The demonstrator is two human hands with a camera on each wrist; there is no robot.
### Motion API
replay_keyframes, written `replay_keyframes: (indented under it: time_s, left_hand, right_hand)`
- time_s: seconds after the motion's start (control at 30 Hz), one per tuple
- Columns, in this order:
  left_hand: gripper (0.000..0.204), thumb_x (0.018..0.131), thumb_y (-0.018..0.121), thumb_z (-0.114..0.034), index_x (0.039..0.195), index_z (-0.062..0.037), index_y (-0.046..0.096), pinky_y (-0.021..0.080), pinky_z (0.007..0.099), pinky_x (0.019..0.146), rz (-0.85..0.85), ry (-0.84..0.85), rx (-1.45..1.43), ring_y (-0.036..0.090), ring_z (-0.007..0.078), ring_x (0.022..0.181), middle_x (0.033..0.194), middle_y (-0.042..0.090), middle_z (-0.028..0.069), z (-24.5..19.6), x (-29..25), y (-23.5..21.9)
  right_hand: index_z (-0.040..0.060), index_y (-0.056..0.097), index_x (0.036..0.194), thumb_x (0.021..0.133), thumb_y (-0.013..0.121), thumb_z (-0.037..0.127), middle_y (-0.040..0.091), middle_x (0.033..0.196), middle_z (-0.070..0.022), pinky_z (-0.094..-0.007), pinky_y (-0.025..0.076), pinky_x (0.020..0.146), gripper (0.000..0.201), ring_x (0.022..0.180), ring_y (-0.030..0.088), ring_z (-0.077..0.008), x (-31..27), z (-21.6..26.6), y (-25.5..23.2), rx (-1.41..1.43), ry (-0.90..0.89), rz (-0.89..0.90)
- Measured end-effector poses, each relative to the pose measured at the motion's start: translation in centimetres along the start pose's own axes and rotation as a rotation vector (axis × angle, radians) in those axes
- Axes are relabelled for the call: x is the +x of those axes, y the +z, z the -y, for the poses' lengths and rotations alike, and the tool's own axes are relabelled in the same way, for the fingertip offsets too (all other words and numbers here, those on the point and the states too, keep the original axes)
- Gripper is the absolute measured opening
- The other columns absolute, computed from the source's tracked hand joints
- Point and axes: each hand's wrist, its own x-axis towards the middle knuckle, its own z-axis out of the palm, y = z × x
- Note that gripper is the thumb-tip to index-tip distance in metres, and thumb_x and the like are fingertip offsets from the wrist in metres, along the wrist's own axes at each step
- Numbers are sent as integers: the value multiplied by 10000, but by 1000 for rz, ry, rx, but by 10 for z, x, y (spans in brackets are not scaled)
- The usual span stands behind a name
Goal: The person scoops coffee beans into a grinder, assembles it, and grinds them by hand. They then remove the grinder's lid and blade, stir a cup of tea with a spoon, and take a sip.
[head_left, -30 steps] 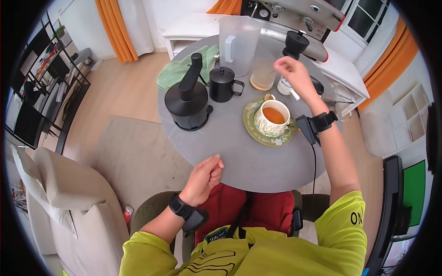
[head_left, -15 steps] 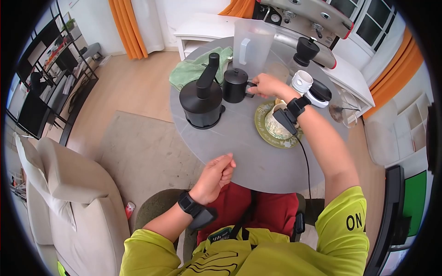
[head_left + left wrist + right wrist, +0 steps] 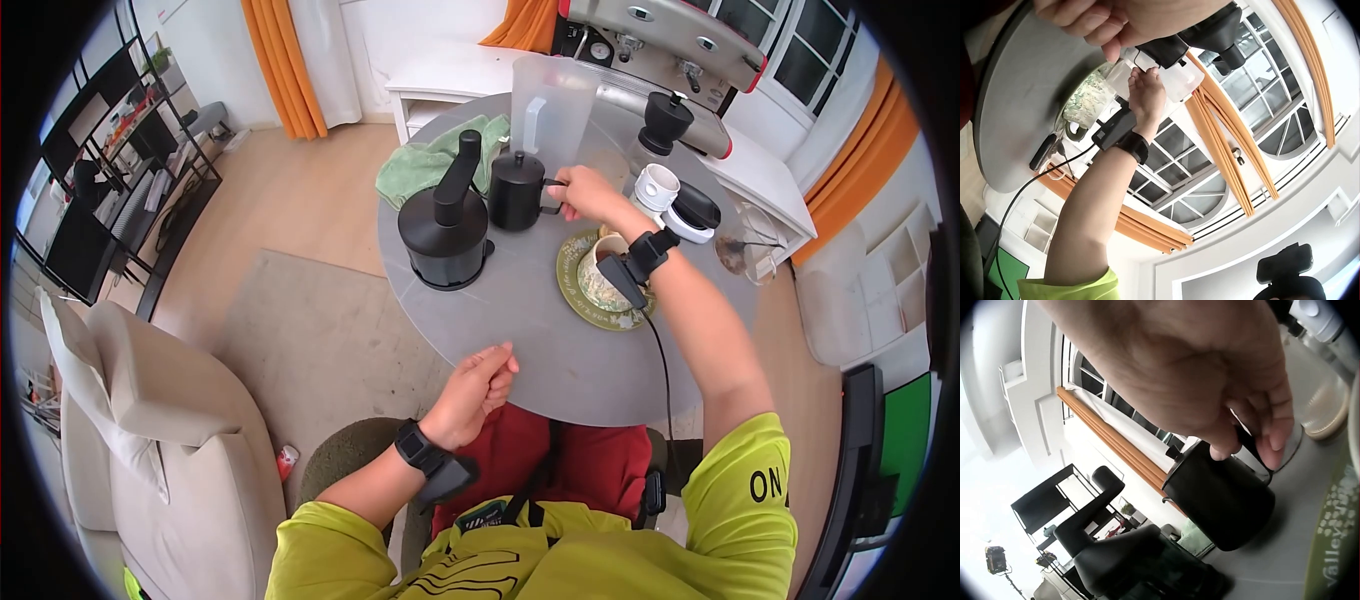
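Observation:
My right hand (image 3: 592,193) pinches the handle of a small black lidded coffee pot (image 3: 516,193) on the grey round table (image 3: 520,350). In the right wrist view, thumb and fingers close round that handle, and the pot (image 3: 1216,500) stands upright with its knobbed lid on. Below my right wrist, a patterned cup (image 3: 600,288) sits on a green saucer (image 3: 572,290); the wrist camera partly covers it. My left hand (image 3: 470,395) hovers by the table's near edge, fingers loosely curled, nothing in them.
Left of the pot stands a black appliance (image 3: 442,240) with an angled handle. Behind are a green cloth (image 3: 420,165) and a tall translucent jug (image 3: 565,115). A white cup (image 3: 657,185), a black-topped grinder (image 3: 668,120) and a dark-topped white object (image 3: 694,208) stand right. A cable hangs from my right wrist.
My right hand has come down and left from above the table's back right and taken hold of the pot's handle. The left hand stays by the near edge.

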Motion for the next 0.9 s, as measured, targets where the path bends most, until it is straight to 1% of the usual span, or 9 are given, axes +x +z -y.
replay_keyframes:
  time_s: [0.1,0.17,0.23,0.3,0.37,0.47,0.57,0.67,0.9]
  left_hand:
    - [273,1044,484,-280,848,-95,530,254,206,519,-6,-7,6,287,52,574,656,344,-59,1,0,1]
    - [273,1044,484,-281,849,-95,531,255,206,521,-5,-14,11,287,53,576,657,342,-59,2,0,2]
    - [273,1042,488,-288,851,-96,528,258,205,524,-7,-17,13,286,54,577,659,338,-61,2,-1,3]
    - [272,1036,496,-298,844,-108,527,245,206,509,-13,-19,21,282,49,563,652,344,-65,2,-2,4]
    - [272,1030,503,-308,837,-119,526,231,207,495,-17,-26,26,278,43,549,645,350,-68,2,-2,4]
    - [273,1030,504,-317,838,-124,526,233,208,499,0,-12,40,275,43,553,646,350,-69,3,-2,4]
    - [275,1030,504,-318,835,-125,527,234,210,499,0,-21,43,273,43,555,646,350,-69,4,-2,6]
    - [276,1030,503,-315,831,-125,528,235,212,499,-8,-30,48,274,44,553,646,350,-69,5,-2,7]
    - [274,1031,498,-310,832,-123,529,240,212,505,1,-31,77,274,43,556,648,354,-71,8,-3,11]
  right_hand:
    - [-45,628,898,957,589,208,670,698,-104,-344,518,595,262,584,656,-187,-9,7,-16,43,-14,-37]
    - [-34,635,891,962,574,235,662,683,-94,-339,512,598,285,581,653,-184,-19,12,-29,77,-117,-151]
    - [-30,632,907,964,566,247,651,689,-82,-324,506,598,290,591,645,-167,-32,17,-44,85,-135,-198]
    - [-32,626,947,964,568,263,643,711,-73,-300,498,597,301,614,630,-143,-52,22,-63,193,-241,-323]
    - [21,619,1010,990,551,296,608,739,-10,-238,456,623,284,656,562,-78,-77,25,-84,207,-258,-384]
    - [40,628,1012,993,548,327,604,744,1,-223,441,641,298,680,555,-64,-107,15,-115,232,-289,-516]
    - [56,605,977,1007,531,326,552,736,16,-214,397,635,281,658,485,-58,-150,9,-139,185,-261,-621]
    - [45,620,953,1005,527,294,543,699,15,-223,387,595,270,629,485,-60,-189,-10,-154,182,-251,-691]
    - [38,615,997,1022,507,234,519,696,20,-203,373,584,225,626,474,-46,-263,-47,-143,132,-48,-667]
